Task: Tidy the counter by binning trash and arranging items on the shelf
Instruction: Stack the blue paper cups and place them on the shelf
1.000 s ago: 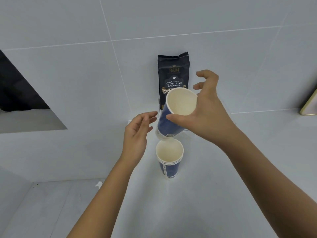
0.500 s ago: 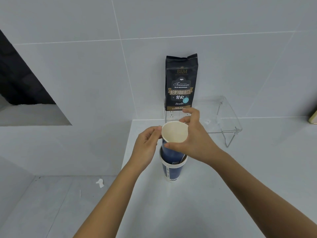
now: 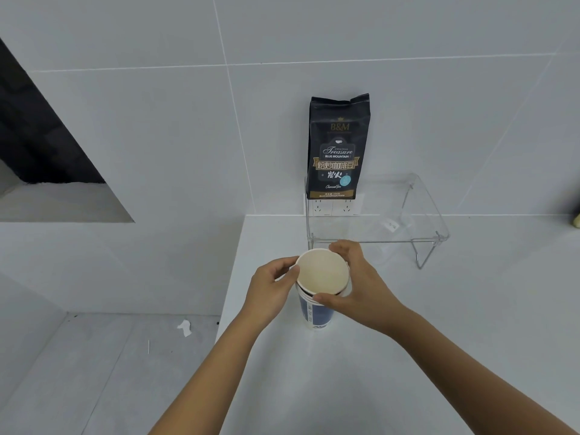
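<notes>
A stack of blue-and-white paper cups [image 3: 317,312] stands on the white counter [image 3: 408,340], with the top cup [image 3: 322,271] nested into it, its cream inside facing up. My right hand [image 3: 357,284] wraps the top cup's rim from the right, thumb on the near side. My left hand [image 3: 270,287] pinches the rim from the left. Behind them a clear acrylic shelf [image 3: 417,215] stands against the wall, and a black coffee bean bag [image 3: 339,149] stands upright on its left end.
The counter's left edge [image 3: 229,293] drops to a grey tiled floor, where a scrap of white paper [image 3: 184,327] lies. A wall socket [image 3: 332,207] sits behind the shelf. A yellowish object [image 3: 576,221] shows at the far right edge.
My right hand brought the tilted cup down and pushed it into the stack. My left hand closed in from the left onto the rim.
</notes>
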